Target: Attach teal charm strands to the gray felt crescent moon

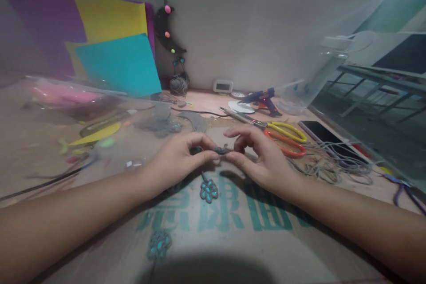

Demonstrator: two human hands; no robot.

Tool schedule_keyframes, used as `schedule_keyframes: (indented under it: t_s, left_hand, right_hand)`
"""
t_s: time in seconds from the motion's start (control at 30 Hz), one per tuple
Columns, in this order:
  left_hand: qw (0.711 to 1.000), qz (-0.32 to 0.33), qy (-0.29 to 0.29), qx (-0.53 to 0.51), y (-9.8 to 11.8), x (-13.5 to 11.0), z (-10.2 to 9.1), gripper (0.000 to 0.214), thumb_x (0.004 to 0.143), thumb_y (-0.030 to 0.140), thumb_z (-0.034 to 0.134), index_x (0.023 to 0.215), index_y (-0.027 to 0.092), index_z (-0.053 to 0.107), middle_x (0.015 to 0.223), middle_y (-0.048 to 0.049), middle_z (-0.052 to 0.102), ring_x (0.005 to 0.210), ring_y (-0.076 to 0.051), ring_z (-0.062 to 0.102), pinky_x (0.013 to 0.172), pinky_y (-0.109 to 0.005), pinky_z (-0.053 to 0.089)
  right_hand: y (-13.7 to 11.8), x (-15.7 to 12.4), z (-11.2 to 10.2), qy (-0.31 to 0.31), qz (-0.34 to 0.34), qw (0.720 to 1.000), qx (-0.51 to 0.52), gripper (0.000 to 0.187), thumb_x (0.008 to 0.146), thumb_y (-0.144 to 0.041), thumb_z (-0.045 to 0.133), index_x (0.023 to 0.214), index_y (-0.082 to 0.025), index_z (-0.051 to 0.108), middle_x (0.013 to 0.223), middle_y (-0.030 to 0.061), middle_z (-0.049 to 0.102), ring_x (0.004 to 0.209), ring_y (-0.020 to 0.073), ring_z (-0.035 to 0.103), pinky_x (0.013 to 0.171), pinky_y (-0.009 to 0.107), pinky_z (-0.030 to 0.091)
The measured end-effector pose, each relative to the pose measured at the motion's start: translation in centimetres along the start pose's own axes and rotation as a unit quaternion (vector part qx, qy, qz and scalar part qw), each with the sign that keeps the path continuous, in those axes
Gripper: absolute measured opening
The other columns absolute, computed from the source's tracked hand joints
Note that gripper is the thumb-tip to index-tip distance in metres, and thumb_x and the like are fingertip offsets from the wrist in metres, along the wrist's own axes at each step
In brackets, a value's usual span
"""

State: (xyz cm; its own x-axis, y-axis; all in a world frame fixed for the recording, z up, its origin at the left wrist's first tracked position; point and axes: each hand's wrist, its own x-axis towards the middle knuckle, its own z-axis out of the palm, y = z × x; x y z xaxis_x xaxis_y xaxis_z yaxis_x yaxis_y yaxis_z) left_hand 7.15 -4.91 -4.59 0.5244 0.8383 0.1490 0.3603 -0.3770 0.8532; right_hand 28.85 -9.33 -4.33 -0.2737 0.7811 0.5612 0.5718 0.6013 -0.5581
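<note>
My left hand pinches a small dark grey cord piece between thumb and forefinger, above the middle of the table. Close against its right end, my right hand has its thumb tip by the piece, its forefinger raised apart and the other fingers curled. Whether a strand lies between those curled fingers is hidden. Just below the hands hangs or lies a grey flower-shaped ornament with turquoise petals. Another turquoise flower ornament lies nearer to me, with a dark stem.
Scissors with yellow and orange handles, tangled grey cord and a phone lie at the right. Behind are a blue glue gun and a clear bottle. A black moon decoration hangs beside coloured sheets.
</note>
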Motion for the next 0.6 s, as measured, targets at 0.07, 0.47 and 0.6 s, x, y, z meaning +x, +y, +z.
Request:
schedule_keyframes:
  t_s: [0.07, 0.47, 0.6]
  left_hand:
    - [1.0, -0.006, 0.002, -0.014, -0.06, 0.03, 0.03, 0.017, 0.085, 0.04, 0.07, 0.084, 0.023, 0.07, 0.079, 0.0036, 0.077, 0.074, -0.014, 0.069, 0.068, -0.024, 0.049]
    - [0.998, -0.025, -0.003, -0.057, -0.14, -0.05, 0.22, 0.019, 0.084, 0.041, 0.071, 0.085, 0.022, 0.068, 0.076, 0.0025, 0.077, 0.072, -0.015, 0.069, 0.066, -0.025, 0.05]
    - [0.999, -0.022, -0.011, -0.048, -0.11, -0.1, 0.19, 0.018, 0.085, 0.04, 0.07, 0.085, 0.022, 0.068, 0.076, 0.0027, 0.077, 0.071, -0.014, 0.068, 0.065, -0.025, 0.049]
  right_hand:
    - [0.06, 0.08, -0.15, 0.037, -0.041, 0.998, -0.009, 0.013, 0.09, -0.026, 0.067, 0.099, -0.019, 0.061, 0.085, 0.0023, 0.06, 0.069, 0.0129, 0.057, 0.063, 0.028, 0.05]
    - [-0.47, 0.06, -0.63, 0.045, -0.163, 0.979, -0.113, 0.011, 0.093, -0.018, 0.064, 0.097, -0.018, 0.074, 0.08, 0.0025, 0.064, 0.074, 0.0137, 0.063, 0.066, 0.027, 0.053]
    - [-0.28, 0.02, -0.56, 0.032, -0.161, 0.979, -0.118, 0.013, 0.092, -0.017, 0.064, 0.096, -0.013, 0.075, 0.08, 0.0046, 0.064, 0.073, 0.014, 0.063, 0.065, 0.027, 0.053]
